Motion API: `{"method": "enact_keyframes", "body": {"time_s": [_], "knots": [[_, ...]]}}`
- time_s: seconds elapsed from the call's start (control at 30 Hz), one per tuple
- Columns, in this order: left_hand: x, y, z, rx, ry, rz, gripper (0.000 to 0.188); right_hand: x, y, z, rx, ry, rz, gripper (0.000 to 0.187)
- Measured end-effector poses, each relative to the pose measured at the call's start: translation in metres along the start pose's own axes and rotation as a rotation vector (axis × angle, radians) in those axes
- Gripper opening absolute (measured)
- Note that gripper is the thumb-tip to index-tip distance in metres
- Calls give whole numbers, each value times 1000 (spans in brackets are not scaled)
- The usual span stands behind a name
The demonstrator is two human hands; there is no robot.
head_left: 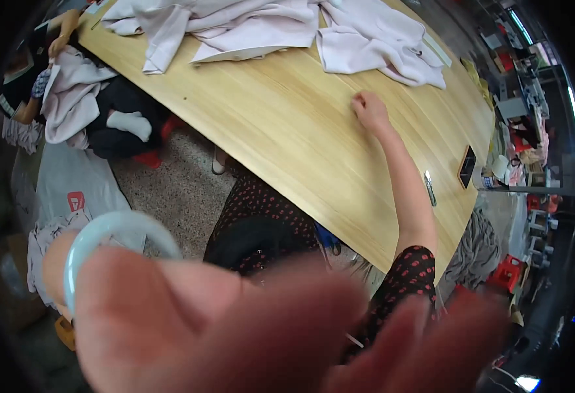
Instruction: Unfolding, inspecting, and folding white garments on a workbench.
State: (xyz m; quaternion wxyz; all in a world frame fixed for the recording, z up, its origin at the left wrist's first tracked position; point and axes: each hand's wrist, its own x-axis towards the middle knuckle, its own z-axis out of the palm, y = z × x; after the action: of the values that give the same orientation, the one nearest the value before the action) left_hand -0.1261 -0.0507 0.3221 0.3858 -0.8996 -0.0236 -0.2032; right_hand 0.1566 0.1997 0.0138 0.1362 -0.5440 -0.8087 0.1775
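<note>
Across the table, pale garments lie along the far side, just beyond my right hand, its fingers curled in. My left hand blurs up close; I can't tell its grip.

In front of me spreads a broad, pale yellow wood-grain table, its long near edge slanting down from upper left. Below it, to my left, I see a speckled grey floor. Far to my right, a long white tube light glows against dark, cluttered surroundings, above a red plastic crate.
</note>
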Motion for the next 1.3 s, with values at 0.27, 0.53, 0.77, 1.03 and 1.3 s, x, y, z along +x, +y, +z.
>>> {"method": "enact_keyframes", "body": {"time_s": [0.27,0.53,0.77,1.03,1.3], "knots": [[-41,42,70,306,281,-465,23,81,73,-36,-313,481,154,48],[-85,52,159,-369,-282,-848,29,117,86,-33,-353,490,223,17],[-72,80,215,-704,-311,-1060,23,60,13,-97,6,436,-27,22],[-91,111,293,-1283,-196,-2158,69,-2,-5,-78,329,579,-131,33],[-68,90,340,-1495,-25,-2045,87,-38,80,-33,231,312,473,75]]}}
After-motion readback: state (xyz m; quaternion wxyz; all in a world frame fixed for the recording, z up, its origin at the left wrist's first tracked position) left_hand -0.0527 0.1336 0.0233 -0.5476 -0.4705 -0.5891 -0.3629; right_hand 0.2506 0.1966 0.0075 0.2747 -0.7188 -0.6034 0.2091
